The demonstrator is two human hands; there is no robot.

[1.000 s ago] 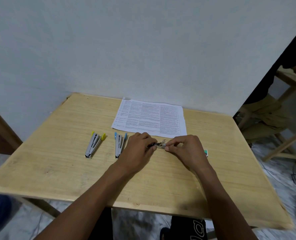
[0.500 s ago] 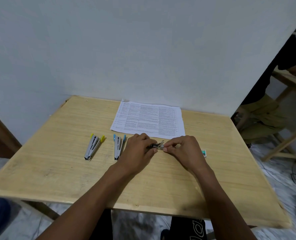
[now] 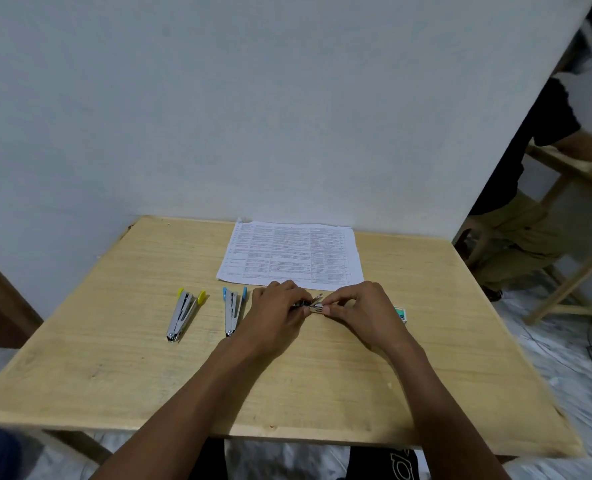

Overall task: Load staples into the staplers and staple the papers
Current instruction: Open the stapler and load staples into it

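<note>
Grip: left hand (image 3: 273, 310) curls round a third stapler (image 3: 309, 304), most of it hidden under the fingers; right hand (image 3: 364, 311) pinches a short silvery piece at that stapler's right end between thumb and forefinger. It is probably a staple strip (image 3: 318, 309), though too small to be sure.
Far left: yellow stapler (image 3: 184, 315) lies on the table (image 3: 114, 358), hinged open in a narrow V, untouched.
Next right: blue stapler (image 3: 233, 311), open the same way, just beside the left hand; whether they touch I cannot tell.
Centre: the third stapler is held low over the table, just near of the papers (image 3: 292, 252), which lie flat at the far middle against the wall.
Right: staple box (image 3: 400, 313), green and white, shows just past the right hand.
Step in hand: by my judgement, feeding the strip into the held stapler's channel — the first of three to load, with no stapling begun.
Doing it well: keep the left hand steady and the channel level, line the strip up straight with its legs down, then slide it fully in with light pressure before closing the top.
Risk: a tilted or squeezed strip may snap or jam — ease it, don't force.
</note>
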